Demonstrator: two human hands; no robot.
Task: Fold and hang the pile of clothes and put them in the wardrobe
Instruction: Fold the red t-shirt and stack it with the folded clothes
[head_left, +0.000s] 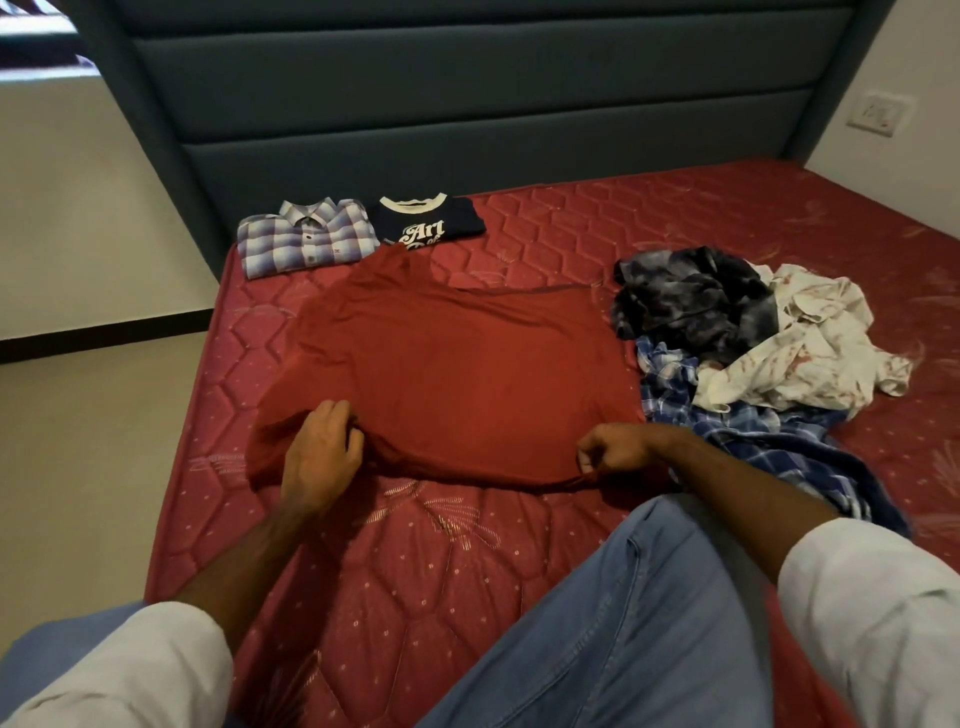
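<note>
I have the bed's red quilted mattress (519, 545) as my working surface, broad and flat enough to spread one garment while the others wait on it. The red T-shirt (457, 374) lies opened out across the middle, right in front of my knee, because I judge this is the piece being folded now and it needs to lie smooth first. To its right sits the unfolded pile (748, 343): a dark tie-dye piece, a white printed one and a blue checked shirt, heaped together within reach but just off the red shirt's edge so they do not tangle with it. At the far left corner, near the headboard, the folded checked shirt (306, 239) and the folded navy T-shirt (426, 223) lie side by side, touching, parked out of the way as finished work. My left hand (319, 452) has its grip bunched on the shirt's near left edge; my right hand (618, 452) pinches the near hem, drawing it taut. No wardrobe is in view.
</note>
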